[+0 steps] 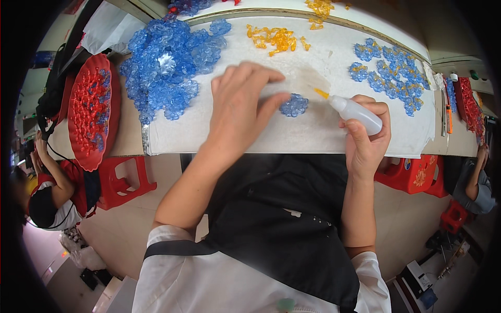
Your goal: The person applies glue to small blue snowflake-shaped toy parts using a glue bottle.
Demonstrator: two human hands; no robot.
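My right hand (368, 143) is wrapped round a whitish squeeze bottle (361, 116), tilted so that its thin yellow nozzle points up and left. A single clear-blue plastic flower (294, 106) lies on the white table covering (219, 136), just left of and below the nozzle tip. My left hand (237, 107) hovers beside that flower, thumb and forefinger apart, slightly blurred, with nothing visible between them. Small amber plastic pieces (280, 39) are scattered farther back. To the right lie several blue flowers with amber centres (392, 73).
A big heap of blue plastic flowers (164, 65) fills the table's left side. Left of it stands a red scalloped tray (75, 143) holding red and blue pieces. An orange-handled cutter (449, 112) lies at the right. Red stools (122, 180) and other people sit on both sides.
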